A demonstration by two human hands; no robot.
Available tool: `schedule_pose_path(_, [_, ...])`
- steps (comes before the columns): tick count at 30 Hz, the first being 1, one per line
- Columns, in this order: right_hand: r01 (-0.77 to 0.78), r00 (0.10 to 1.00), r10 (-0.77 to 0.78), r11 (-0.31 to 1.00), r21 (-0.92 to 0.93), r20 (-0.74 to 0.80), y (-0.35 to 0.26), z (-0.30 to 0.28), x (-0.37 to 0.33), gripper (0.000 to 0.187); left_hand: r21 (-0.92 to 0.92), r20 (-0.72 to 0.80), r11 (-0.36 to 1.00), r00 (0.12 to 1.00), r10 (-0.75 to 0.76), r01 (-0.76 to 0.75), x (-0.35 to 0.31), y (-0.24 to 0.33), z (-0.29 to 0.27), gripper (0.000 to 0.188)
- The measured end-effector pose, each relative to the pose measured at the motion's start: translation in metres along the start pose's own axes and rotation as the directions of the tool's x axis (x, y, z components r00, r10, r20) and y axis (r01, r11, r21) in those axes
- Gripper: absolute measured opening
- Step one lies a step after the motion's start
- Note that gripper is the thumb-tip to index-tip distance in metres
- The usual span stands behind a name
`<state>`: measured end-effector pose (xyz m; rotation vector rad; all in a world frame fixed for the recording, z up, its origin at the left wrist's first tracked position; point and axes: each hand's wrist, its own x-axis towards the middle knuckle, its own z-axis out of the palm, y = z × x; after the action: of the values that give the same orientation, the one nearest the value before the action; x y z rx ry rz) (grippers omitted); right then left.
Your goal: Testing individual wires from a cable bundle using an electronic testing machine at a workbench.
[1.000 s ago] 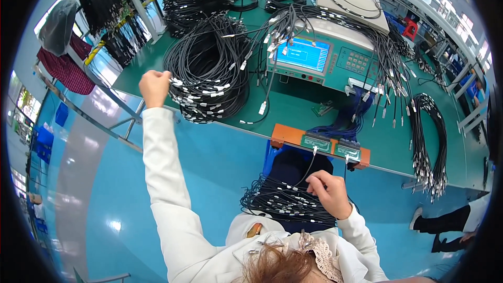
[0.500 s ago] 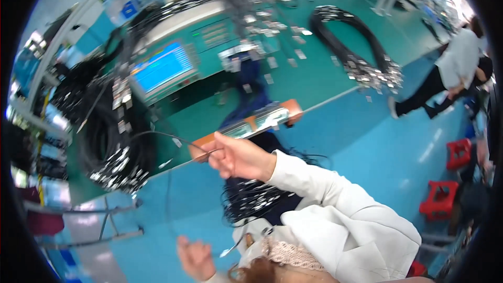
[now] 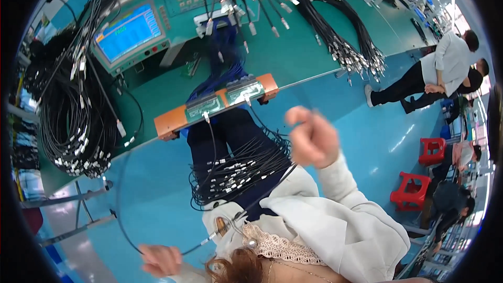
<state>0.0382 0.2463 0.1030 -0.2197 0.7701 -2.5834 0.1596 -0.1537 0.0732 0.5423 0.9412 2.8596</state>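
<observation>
Low on the left, my left hand (image 3: pixel 161 260) is closed on a thin black cable (image 3: pixel 121 215), which rises in a loop toward the bench edge. A cable end with a pale plug (image 3: pixel 208 239) extends beside this hand toward my lap. My right hand (image 3: pixel 314 139), blurred with curled fingers, hovers right of an orange fixture (image 3: pixel 170 121); whether it grips anything is unclear. The fixture carries two green circuit boards (image 3: pixel 204 107), each with a cable plugged into its front. The right board's cable runs toward my right hand. Several black cables (image 3: pixel 241 170) lie across my lap.
A tester with a blue screen (image 3: pixel 128 32) stands on the green bench (image 3: pixel 293 63). Cable bundles hang at the left (image 3: pixel 78 110) and lie at the back right (image 3: pixel 361 36). Red stools (image 3: pixel 411 191) and people (image 3: pixel 448 65) are at the right.
My right hand has moved right, away from the fixture's left end. My left hand has moved left and down. The view has shifted, and the bench things appear farther left.
</observation>
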Motion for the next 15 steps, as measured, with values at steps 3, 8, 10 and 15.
schedule_pose_path(3, [0.423,0.813,-0.4,0.905,-0.044,-0.423,-0.031,-0.03,-0.022,0.03,-0.21,-0.253,0.935,0.94,0.229,-0.284,-0.006,0.037,-0.013,0.019])
schedule_pose_path(8, [0.59,0.623,-0.554,0.796,-0.132,-0.552,-0.081,-0.115,-0.082,0.025,-0.367,-0.447,0.83,0.862,0.239,-0.421,-0.005,0.098,-0.049,0.016])
schedule_pose_path(10, [0.415,0.569,-0.562,0.826,-0.381,-0.6,-0.093,-0.122,-0.1,0.025,-0.208,-0.589,0.865,0.765,0.262,-0.456,-0.016,0.128,-0.076,0.016])
schedule_pose_path(15, [-0.281,0.686,-0.579,0.347,-0.895,-0.44,-0.058,-0.109,-0.054,0.03,0.513,-0.729,0.834,0.616,0.297,0.205,0.012,0.105,-0.071,0.027])
